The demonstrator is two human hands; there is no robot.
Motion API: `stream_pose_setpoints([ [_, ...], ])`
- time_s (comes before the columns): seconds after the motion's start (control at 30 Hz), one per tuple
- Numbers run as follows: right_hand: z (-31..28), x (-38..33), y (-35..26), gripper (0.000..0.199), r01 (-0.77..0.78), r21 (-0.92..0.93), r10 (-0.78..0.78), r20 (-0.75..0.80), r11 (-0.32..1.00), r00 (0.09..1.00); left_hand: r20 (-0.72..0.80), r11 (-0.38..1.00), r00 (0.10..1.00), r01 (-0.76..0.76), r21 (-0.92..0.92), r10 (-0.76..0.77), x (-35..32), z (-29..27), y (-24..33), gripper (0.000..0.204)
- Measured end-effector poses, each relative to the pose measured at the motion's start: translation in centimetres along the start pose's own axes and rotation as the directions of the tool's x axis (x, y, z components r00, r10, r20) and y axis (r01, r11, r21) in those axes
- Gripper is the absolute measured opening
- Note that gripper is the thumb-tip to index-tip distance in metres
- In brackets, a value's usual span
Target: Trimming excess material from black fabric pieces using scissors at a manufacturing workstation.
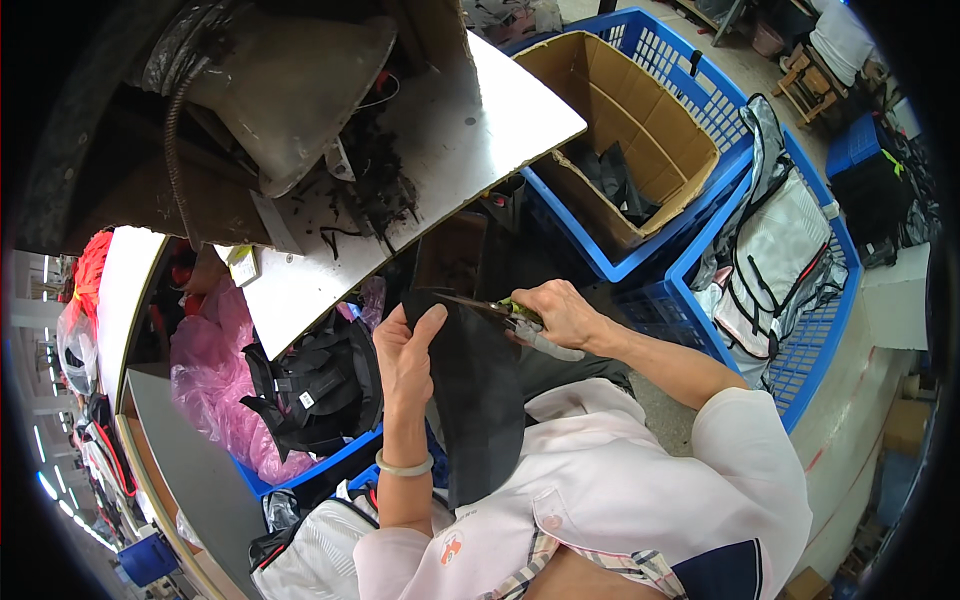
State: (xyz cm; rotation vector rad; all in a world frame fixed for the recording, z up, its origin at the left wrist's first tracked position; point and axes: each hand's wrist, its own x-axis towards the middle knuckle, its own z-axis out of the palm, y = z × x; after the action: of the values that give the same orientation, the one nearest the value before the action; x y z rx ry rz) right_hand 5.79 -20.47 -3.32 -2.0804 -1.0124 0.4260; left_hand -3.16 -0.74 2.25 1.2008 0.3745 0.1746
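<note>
My left hand (405, 355) pinches the upper edge of a long black fabric piece (478, 400), thumb on top. The cloth hangs down from there across my lap. In my right hand (560, 318) is a pair of scissors (490, 304) with yellow-green on the handle. Their blades point left and lie at the top edge of the cloth, close to my left fingers. Whether the blades are parted cannot be made out. A pale wrapping covers one finger of the right hand.
A white worktable (420, 190) with a machine (290, 80) and dark scraps stands ahead on the left. Right of it, a blue basket (640, 30) holds a cardboard box (650, 100); another blue basket (830, 330) holds grey-white bags (780, 260). Black pieces (315, 385) and pink plastic (215, 370) lie left.
</note>
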Motion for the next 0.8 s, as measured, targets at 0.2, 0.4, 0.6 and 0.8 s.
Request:
stream_pose_setpoints([
  [0.2, 0.4, 0.7, 0.4, 0.029, 0.104, 0.009, -0.103, -0.076, 0.994, 0.992, 0.015, 0.999, 0.999, 0.037, 0.018, -0.037, 0.0, -0.8, 0.1, 0.010],
  [0.4, 0.7, 2.2, -0.1, 0.034, 0.226, -0.019, -0.223, -0.248, 0.974, 0.943, 0.038, 0.997, 0.997, 0.060, 0.047, -0.062, 0.2, -0.8, -0.4, 0.013],
  [0.6, 0.7, 2.2, 0.3, 0.022, 0.056, 0.063, -0.060, 0.063, 0.996, 0.996, 0.064, 0.989, 0.991, 0.112, 0.096, -0.118, 0.8, -1.0, 0.5, 0.013],
  [0.8, -0.5, 4.0, 0.6, 0.040, -0.053, 0.182, 0.062, -0.044, 0.982, 0.997, 0.033, 0.989, 0.990, 0.132, 0.064, -0.135, 2.3, -2.2, 0.6, 0.011],
])
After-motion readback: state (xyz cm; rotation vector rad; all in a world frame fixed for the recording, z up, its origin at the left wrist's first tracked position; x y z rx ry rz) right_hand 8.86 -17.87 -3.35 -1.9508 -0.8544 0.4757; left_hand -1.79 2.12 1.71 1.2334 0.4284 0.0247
